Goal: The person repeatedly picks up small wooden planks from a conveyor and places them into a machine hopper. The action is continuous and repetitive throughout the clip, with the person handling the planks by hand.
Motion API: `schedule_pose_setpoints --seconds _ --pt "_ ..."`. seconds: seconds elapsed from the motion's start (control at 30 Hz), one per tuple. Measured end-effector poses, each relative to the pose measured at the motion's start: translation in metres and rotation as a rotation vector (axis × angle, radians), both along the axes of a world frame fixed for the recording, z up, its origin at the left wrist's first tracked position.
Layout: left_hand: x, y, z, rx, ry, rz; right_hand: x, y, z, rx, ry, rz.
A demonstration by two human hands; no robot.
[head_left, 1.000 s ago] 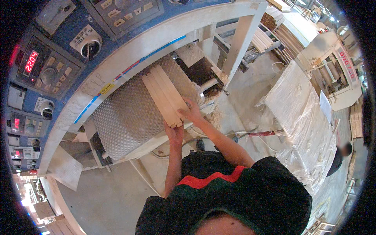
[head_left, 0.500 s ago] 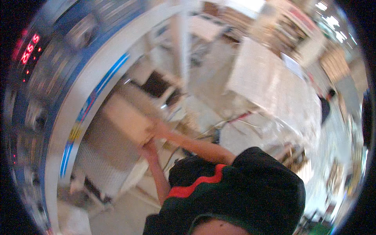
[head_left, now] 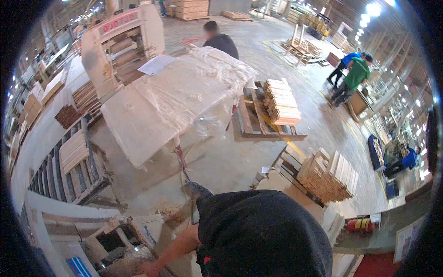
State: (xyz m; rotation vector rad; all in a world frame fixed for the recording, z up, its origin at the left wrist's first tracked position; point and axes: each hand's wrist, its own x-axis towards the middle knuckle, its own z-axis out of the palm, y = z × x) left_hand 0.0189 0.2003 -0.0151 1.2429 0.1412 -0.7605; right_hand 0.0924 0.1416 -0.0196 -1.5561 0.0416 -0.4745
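My right hand is at the lower edge, left of the middle, its forearm reaching in from my black-clad shoulder. The picture's edge cuts off most of its fingers, so their grip is hidden. Right beside it lies a blurred, pale tan surface; whether the hand holds or only touches it, I cannot tell. A machine part with dark openings sits just beyond. My left hand is out of the picture.
A large plastic-wrapped stack stands ahead, a person behind it. Left is a roller conveyor carrying wood strips. Pallets with strip bundles stand right. People work farther off. A red cylinder is lower right.
The view has swung far to the right. Both hands were on a pale wooden piece by the blue-and-white machine; now only my right hand shows, at the lower edge.
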Motion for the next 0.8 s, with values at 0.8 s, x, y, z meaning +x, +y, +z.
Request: schedule_pose_setpoints --seconds 0.8 --pt "-0.006 -0.018 0.013 0.03 0.154 -0.139 -0.022 -0.012 0.019 -0.077 -0.063 0.019"
